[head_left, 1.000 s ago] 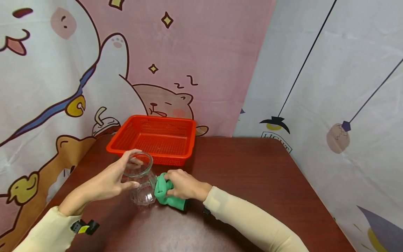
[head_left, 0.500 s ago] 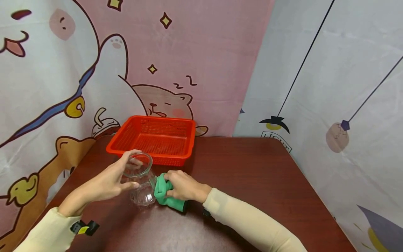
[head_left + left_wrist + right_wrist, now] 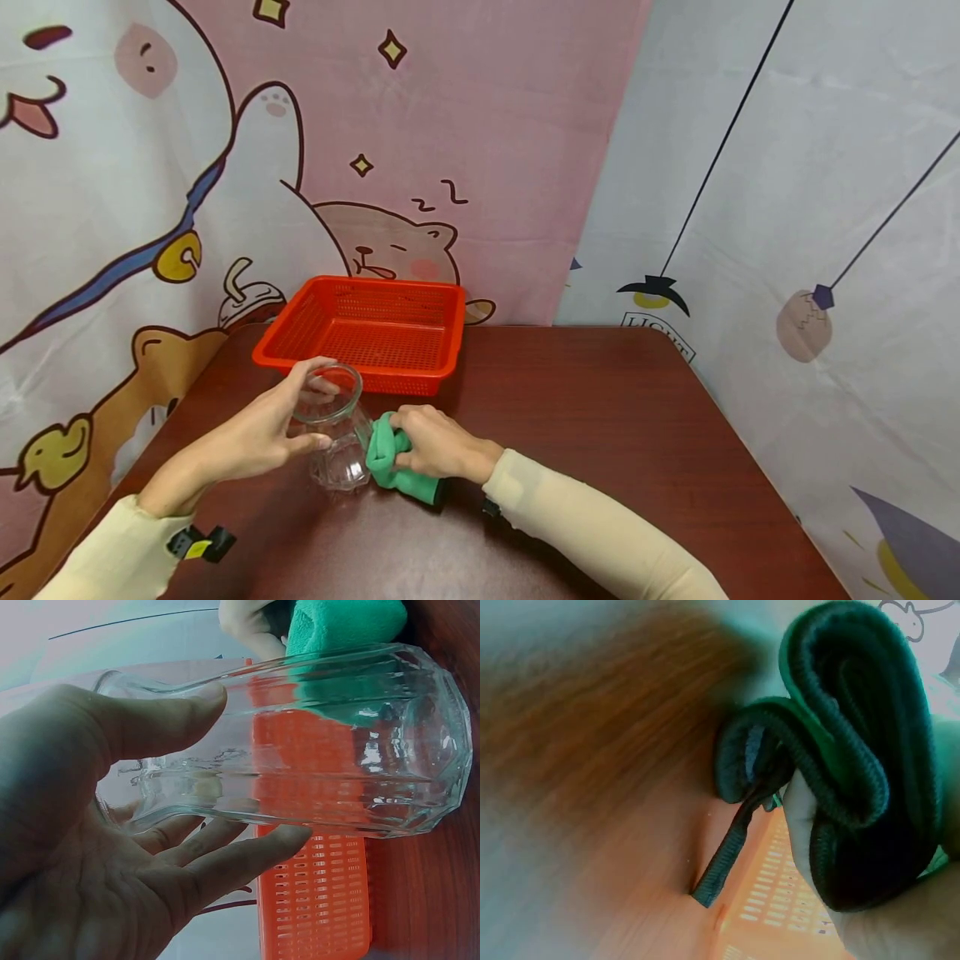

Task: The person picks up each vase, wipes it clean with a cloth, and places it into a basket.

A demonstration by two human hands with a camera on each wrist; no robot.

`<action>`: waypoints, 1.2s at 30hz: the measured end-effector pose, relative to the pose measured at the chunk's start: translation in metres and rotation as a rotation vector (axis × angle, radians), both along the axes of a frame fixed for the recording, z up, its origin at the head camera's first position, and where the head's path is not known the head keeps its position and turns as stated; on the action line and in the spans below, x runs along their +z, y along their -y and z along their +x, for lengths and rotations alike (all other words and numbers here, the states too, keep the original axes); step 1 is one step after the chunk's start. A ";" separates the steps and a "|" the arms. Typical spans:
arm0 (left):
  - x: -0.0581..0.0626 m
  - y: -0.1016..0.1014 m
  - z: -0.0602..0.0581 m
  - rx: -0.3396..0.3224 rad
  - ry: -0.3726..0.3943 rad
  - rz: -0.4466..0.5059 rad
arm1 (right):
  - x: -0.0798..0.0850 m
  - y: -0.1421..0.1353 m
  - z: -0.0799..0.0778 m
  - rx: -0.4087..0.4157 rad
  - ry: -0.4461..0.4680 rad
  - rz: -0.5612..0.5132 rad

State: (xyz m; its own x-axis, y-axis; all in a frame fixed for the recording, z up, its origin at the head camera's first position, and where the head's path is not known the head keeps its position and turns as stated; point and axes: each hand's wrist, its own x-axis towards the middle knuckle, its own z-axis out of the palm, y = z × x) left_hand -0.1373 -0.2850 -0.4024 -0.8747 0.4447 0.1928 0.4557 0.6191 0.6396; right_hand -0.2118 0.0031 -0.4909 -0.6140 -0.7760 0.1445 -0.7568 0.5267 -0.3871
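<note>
A clear faceted glass vase [image 3: 341, 458] stands on the table, its round mouth facing up. My left hand [image 3: 258, 437] holds it at the neck and upper body, thumb on the near side and fingers on the far side, as the left wrist view shows with the vase [image 3: 330, 765] lying across the picture. My right hand [image 3: 442, 442] grips a bunched, folded green cloth [image 3: 381, 457] right at the vase's lower right side. In the right wrist view thick folds of the cloth [image 3: 844, 776] cover part of the fingers, and a loose strip hangs toward the table.
Behind the vase, an orange-red plastic basket [image 3: 448, 354] with perforated walls sits at the back left of the dark red-brown table [image 3: 600, 433]. A printed cartoon curtain [image 3: 487, 108] hangs behind the table and along its sides.
The head view has shifted very slightly. Both hands, the vase and the cloth stay almost in place.
</note>
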 end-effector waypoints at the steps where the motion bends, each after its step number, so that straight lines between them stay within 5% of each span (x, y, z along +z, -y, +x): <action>1: 0.000 0.000 0.000 0.000 -0.002 -0.002 | 0.000 0.000 0.000 0.000 0.002 -0.004; 36: -0.002 0.001 -0.003 -0.005 -0.031 -0.023 | 0.035 0.003 0.003 0.032 -0.045 -0.348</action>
